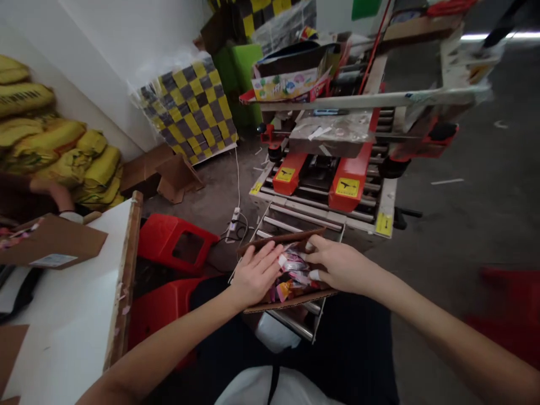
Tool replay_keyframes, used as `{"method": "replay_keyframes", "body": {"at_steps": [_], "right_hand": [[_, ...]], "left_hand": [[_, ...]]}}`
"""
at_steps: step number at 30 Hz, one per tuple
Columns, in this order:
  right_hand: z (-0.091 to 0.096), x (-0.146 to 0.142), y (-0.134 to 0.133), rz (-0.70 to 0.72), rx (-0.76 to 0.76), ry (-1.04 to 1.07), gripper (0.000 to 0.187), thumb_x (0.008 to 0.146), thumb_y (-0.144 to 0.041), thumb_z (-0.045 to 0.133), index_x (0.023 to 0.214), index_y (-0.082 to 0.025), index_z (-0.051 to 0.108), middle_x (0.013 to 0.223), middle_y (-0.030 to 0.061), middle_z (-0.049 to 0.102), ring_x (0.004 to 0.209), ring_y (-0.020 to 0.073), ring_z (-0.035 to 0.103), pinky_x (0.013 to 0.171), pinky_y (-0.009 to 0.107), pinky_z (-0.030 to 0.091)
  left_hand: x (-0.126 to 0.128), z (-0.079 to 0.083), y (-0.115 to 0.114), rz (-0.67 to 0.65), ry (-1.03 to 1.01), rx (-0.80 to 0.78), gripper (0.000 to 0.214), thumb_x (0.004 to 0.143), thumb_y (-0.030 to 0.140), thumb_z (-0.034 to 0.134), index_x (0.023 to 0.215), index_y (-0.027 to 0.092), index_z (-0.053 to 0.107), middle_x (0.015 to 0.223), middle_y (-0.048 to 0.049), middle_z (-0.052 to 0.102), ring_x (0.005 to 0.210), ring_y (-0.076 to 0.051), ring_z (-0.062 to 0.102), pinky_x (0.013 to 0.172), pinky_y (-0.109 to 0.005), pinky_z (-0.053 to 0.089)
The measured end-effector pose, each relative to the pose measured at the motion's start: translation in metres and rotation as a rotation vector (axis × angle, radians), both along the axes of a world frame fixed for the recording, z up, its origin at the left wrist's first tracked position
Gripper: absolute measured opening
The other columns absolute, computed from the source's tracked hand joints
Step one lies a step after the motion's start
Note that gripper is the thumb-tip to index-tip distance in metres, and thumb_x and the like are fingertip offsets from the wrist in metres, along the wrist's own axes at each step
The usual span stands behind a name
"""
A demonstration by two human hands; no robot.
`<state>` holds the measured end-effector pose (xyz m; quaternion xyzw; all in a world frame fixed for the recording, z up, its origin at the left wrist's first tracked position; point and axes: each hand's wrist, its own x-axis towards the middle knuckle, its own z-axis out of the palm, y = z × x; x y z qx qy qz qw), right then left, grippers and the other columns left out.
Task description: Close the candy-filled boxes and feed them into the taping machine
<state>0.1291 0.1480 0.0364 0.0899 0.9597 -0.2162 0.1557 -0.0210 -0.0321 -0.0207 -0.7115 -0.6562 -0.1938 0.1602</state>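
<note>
A small open cardboard box (291,302) rests on the front rollers of a carton-sealing machine, packed with several colourful packets (291,275). My left hand (253,275) lies flat on the box's left side, fingers spread over the flap and packets. My right hand (337,264) reaches in from the right, its fingers bent onto the packets at the box's far edge; white tape wraps some fingertips. Neither hand visibly grips anything.
The sealing machine (333,180) with red guides and rollers stands ahead. Red plastic stools (177,242) sit at left beside a white table (63,315) holding flat cardboard (50,242). Another person's hand (59,197) shows far left. Yellow sacks (63,152) and a checkered bundle (194,112) stand behind.
</note>
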Motion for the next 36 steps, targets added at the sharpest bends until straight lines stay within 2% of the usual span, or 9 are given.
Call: {"method": "replay_keyframes", "body": {"at_steps": [4,11,15,19,23,27,31,33,36], "right_hand": [[-0.004,0.001,0.007,0.041,-0.050,-0.023,0.031,0.085,-0.038,0.056,0.102,-0.015,0.068,0.107,0.0132,0.053,0.101,0.0275,0.055,0.091,0.041,0.048],[-0.017,0.021,0.020,0.086,-0.320,0.055,0.077,0.062,-0.066,0.070,0.121,-0.017,0.059,0.116,0.0108,0.050,0.104,0.0271,0.052,0.092,0.037,0.046],[-0.019,0.008,0.025,0.048,-0.319,0.015,0.055,0.066,-0.057,0.071,0.108,-0.021,0.067,0.109,0.0085,0.057,0.097,0.0246,0.056,0.086,0.035,0.046],[-0.018,-0.020,0.032,-0.049,-0.204,-0.101,0.026,0.069,-0.043,0.072,0.084,-0.022,0.074,0.085,0.0038,0.066,0.079,0.0208,0.060,0.069,0.030,0.044],[-0.026,-0.021,0.026,-0.245,-0.100,-0.093,0.032,0.062,-0.038,0.079,0.090,-0.024,0.073,0.083,0.0009,0.068,0.076,0.0197,0.061,0.065,0.028,0.042],[-0.042,0.006,0.001,-0.342,-0.100,0.218,0.028,0.066,-0.027,0.075,0.092,-0.021,0.068,0.096,0.0049,0.064,0.086,0.0209,0.061,0.076,0.032,0.049],[-0.057,0.018,-0.022,-0.592,-0.058,0.616,0.038,0.078,-0.025,0.062,0.114,-0.015,0.054,0.113,0.0129,0.055,0.094,0.0218,0.059,0.081,0.035,0.052],[-0.059,0.014,-0.027,-0.639,0.033,0.598,0.036,0.082,-0.023,0.056,0.116,-0.013,0.052,0.112,0.0139,0.056,0.095,0.0229,0.059,0.082,0.036,0.051],[-0.050,0.005,-0.028,-0.564,0.195,0.448,0.032,0.084,-0.020,0.052,0.114,-0.013,0.054,0.114,0.0135,0.058,0.104,0.0258,0.056,0.087,0.037,0.049]], "left_hand": [[-0.007,0.003,0.006,-0.207,-0.113,-0.072,0.028,0.093,0.029,0.047,0.109,0.011,0.061,0.128,-0.0098,0.060,0.126,-0.019,0.049,0.108,-0.033,0.040],[-0.010,-0.015,0.017,-0.322,-0.161,-0.227,0.029,0.094,0.027,0.043,0.105,0.011,0.065,0.119,-0.0083,0.065,0.114,-0.017,0.059,0.102,-0.031,0.047],[-0.015,-0.024,0.023,-0.353,-0.315,-0.366,0.033,0.095,0.027,0.040,0.106,0.011,0.067,0.123,-0.0111,0.062,0.118,-0.018,0.056,0.103,-0.032,0.046],[-0.034,-0.016,0.037,-0.318,-0.687,-0.556,0.035,0.094,0.033,0.040,0.108,0.018,0.069,0.122,-0.0059,0.062,0.119,-0.017,0.055,0.105,-0.032,0.043],[-0.044,-0.004,0.045,-0.280,-1.011,-0.715,0.049,0.096,0.042,0.028,0.108,0.017,0.069,0.115,-0.0051,0.067,0.111,-0.018,0.061,0.102,-0.033,0.045],[-0.029,-0.006,0.032,-0.263,-0.726,-0.545,0.036,0.090,0.043,0.049,0.108,0.016,0.067,0.117,-0.0081,0.067,0.114,-0.021,0.059,0.103,-0.036,0.044],[-0.017,-0.011,0.021,-0.254,-0.392,-0.400,0.032,0.089,0.037,0.054,0.113,0.017,0.061,0.126,-0.0091,0.060,0.119,-0.021,0.055,0.102,-0.037,0.044],[-0.014,-0.009,0.019,-0.206,-0.286,-0.323,0.038,0.084,0.039,0.061,0.114,0.016,0.059,0.130,-0.0112,0.056,0.122,-0.024,0.051,0.102,-0.038,0.044],[-0.003,-0.005,0.015,0.014,-0.179,-0.217,0.046,0.073,0.044,0.071,0.109,0.016,0.060,0.123,-0.0134,0.058,0.117,-0.028,0.052,0.096,-0.043,0.046]]}}
